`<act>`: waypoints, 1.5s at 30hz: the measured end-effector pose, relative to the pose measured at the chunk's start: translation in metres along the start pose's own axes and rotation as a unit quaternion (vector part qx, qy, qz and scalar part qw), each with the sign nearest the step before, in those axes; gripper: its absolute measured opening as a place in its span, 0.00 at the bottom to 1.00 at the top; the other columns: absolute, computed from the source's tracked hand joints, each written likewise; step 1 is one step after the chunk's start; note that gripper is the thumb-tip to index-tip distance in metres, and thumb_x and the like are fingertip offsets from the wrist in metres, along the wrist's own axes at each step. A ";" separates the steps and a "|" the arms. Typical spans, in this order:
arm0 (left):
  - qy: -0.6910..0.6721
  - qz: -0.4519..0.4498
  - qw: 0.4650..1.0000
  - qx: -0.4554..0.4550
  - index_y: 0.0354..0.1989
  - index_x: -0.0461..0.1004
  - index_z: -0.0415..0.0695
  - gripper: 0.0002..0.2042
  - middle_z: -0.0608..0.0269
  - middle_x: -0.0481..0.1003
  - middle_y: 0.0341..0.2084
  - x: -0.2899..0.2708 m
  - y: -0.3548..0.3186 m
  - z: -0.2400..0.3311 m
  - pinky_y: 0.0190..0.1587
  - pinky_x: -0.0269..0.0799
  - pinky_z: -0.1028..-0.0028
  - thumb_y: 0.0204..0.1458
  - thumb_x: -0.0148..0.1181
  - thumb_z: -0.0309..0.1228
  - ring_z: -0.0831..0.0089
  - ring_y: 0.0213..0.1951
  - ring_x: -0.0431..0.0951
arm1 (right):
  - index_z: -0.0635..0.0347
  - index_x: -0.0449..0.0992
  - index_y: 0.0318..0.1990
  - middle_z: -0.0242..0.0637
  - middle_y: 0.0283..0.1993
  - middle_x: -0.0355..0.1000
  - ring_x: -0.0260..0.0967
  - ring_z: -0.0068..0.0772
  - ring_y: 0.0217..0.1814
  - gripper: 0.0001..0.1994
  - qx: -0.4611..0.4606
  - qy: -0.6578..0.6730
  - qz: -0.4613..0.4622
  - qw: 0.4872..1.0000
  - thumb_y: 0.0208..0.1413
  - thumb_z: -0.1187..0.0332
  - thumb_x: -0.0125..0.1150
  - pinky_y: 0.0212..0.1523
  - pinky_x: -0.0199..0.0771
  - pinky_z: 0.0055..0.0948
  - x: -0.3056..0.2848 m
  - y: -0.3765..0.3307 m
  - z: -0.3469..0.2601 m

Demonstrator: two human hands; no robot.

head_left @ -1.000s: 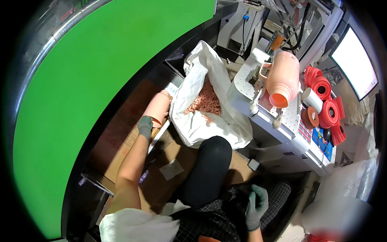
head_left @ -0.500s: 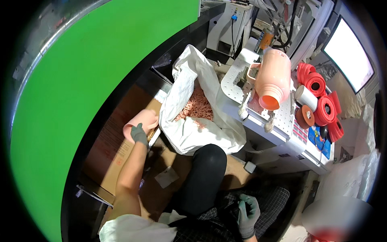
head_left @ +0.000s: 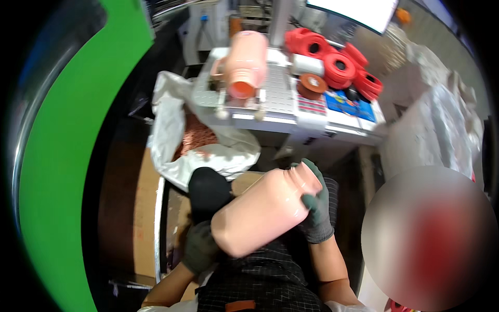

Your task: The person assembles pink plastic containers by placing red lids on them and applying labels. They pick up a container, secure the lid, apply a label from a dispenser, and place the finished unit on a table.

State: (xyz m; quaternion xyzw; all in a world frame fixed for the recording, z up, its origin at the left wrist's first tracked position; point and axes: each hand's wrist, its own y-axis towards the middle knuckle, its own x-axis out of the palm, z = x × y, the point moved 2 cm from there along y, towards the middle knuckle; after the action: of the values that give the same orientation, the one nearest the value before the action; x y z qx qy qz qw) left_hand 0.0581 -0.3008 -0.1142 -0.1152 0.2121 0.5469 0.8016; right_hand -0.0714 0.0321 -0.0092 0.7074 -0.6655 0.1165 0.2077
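A glossy pink thermos jug body (head_left: 262, 210) lies tilted across my lap, its narrow open neck up to the right and its wide base down to the left. My right hand (head_left: 316, 208), in a grey-green glove, is closed around the neck, thumb on the near side. Against the base rests my left hand (head_left: 201, 247), gloved too; its fingers are partly hidden and blurred. A similar pink jug (head_left: 248, 60) with a side handle lies on the perforated metal plate (head_left: 278, 93) of the machine ahead, its orange-lined mouth toward me.
A white woven sack (head_left: 169, 112) of pinkish shreds (head_left: 197, 136) stands left of the machine. Several red ring-shaped parts (head_left: 340, 70), a white cylinder (head_left: 306, 65) and a brown roll (head_left: 312, 86) sit right of the plate. A green panel (head_left: 62, 171) curves along the left, beside cardboard (head_left: 143, 218).
The view has swung right. My left hand has come back from the cardboard, where it held a pink vessel. My right hand, earlier on my lap, now grips the jug's neck.
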 end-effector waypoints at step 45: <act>-0.059 0.000 0.968 0.245 0.58 0.74 0.46 0.38 0.56 0.79 0.55 0.027 0.101 0.150 0.64 0.72 0.49 0.39 0.83 0.49 0.52 0.57 0.79 | 0.63 0.72 0.65 0.41 0.52 0.79 0.77 0.29 0.43 0.21 -0.188 -0.363 0.087 0.908 0.66 0.70 0.62 0.45 0.79 0.25 0.010 0.000 0.004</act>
State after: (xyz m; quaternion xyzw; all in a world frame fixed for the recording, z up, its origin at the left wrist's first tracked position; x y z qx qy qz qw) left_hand 0.0049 -0.1783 0.0109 0.1171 0.2916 0.4845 0.8164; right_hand -0.0713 0.0214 -0.0078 0.5879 -0.7636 -0.2579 0.0693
